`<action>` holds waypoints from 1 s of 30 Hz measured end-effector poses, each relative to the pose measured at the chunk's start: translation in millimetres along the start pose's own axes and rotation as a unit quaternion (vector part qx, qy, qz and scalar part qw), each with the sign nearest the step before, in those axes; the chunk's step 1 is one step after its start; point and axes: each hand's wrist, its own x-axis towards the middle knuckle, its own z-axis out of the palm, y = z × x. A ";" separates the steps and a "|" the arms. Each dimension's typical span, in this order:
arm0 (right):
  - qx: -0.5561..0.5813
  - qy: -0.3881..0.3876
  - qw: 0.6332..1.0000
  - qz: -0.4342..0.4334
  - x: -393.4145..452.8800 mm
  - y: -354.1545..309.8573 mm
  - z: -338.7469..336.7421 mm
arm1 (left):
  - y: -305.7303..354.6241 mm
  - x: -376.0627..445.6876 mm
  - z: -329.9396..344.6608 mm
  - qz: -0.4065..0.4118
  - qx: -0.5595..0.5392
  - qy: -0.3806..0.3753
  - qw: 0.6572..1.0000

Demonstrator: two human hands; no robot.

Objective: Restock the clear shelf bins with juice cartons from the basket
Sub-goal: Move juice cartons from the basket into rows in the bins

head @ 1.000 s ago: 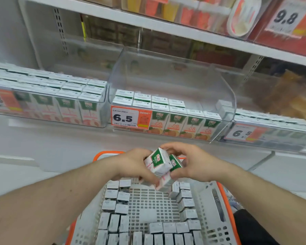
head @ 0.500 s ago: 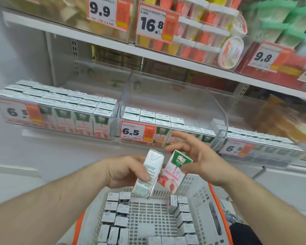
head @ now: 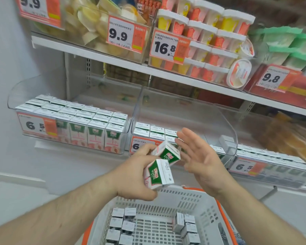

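Just below the middle of the frame, the left hand point(head: 137, 175) grips two juice cartons at once. The lower carton point(head: 157, 174) has its long axis tilted, running from lower left to upper right, its green label facing the camera. The upper carton point(head: 168, 153) lies more nearly level, its end pointing right toward the other hand. The two cartons touch each other. Just to the right, the right hand point(head: 200, 160) is spread flat, fingers straight and pointing up and left, palm turned toward the cartons and holding nothing.

Along the bottom edge sits the basket point(head: 189, 198), white with an orange rim, with more cartons standing along its sides. Behind the hands, the middle clear bin point(head: 224, 121) is partly filled; the left bin point(head: 12, 101) is packed in rows.
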 end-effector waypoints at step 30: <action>-0.415 -0.083 0.904 -0.071 285.3 -22.2 232.6 | -73.2 -67.4 -153.1 -0.232 0.168 0.417 0.863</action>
